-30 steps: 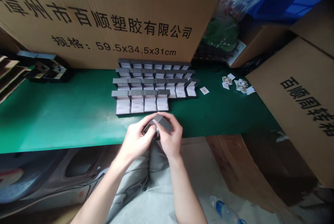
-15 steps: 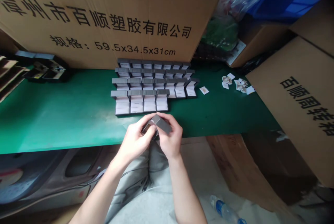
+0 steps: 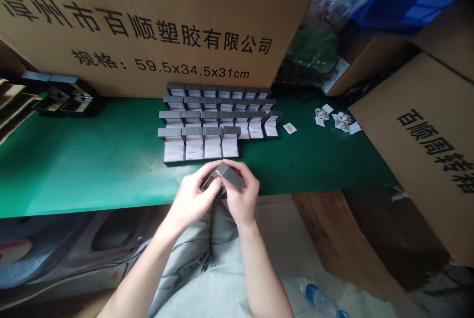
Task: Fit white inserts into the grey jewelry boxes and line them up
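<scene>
1. Grey box [image 3: 230, 176] sits in both hands, just above the near edge of the green table [image 3: 92, 165].
2. Left hand [image 3: 194, 199] fingers curl tight around it.
3. Right hand [image 3: 242, 199] fingers curl around its lid.
4. Rows of open boxes [image 3: 215, 123] stand just behind.

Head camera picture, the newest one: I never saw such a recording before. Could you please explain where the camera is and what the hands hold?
There is no machine here. A person wears the camera on the head, so it looks forward and down at their own bare hands. The left hand and the right hand together hold a small grey box near the front edge of a green table. Beyond it, rows of open grey boxes with white insides stand on the table. Small paper cards lie to the right. A large cardboard carton stands behind the rows, and a water bottle lies on the floor.
</scene>
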Action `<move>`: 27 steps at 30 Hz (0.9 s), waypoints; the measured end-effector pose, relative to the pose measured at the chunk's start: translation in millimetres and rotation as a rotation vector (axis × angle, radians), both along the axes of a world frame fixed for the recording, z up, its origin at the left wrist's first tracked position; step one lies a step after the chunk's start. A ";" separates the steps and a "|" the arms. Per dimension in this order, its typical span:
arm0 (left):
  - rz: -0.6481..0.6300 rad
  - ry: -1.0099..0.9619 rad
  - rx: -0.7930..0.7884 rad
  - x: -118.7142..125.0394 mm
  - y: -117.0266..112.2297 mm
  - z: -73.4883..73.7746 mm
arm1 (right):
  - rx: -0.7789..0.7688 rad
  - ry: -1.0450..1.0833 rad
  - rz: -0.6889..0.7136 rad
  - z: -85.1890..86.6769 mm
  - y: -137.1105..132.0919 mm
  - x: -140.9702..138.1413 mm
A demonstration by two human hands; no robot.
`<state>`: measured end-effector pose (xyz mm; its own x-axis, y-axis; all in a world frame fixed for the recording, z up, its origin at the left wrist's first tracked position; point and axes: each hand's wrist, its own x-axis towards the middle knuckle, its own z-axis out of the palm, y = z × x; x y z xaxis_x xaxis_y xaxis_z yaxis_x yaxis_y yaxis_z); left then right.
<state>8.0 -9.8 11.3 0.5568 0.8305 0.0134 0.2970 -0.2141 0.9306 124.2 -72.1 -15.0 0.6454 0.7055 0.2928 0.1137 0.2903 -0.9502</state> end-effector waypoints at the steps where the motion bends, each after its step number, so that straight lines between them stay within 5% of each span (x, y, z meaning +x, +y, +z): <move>1: -0.002 0.000 0.004 0.0 0.2 -0.5 | -0.002 0.009 0.006 0.3 0.1 0.1; 27: 0.022 -0.017 -0.033 -1.7 -1.1 -5.7 | -0.021 -0.013 0.040 -2.6 -0.5 1.8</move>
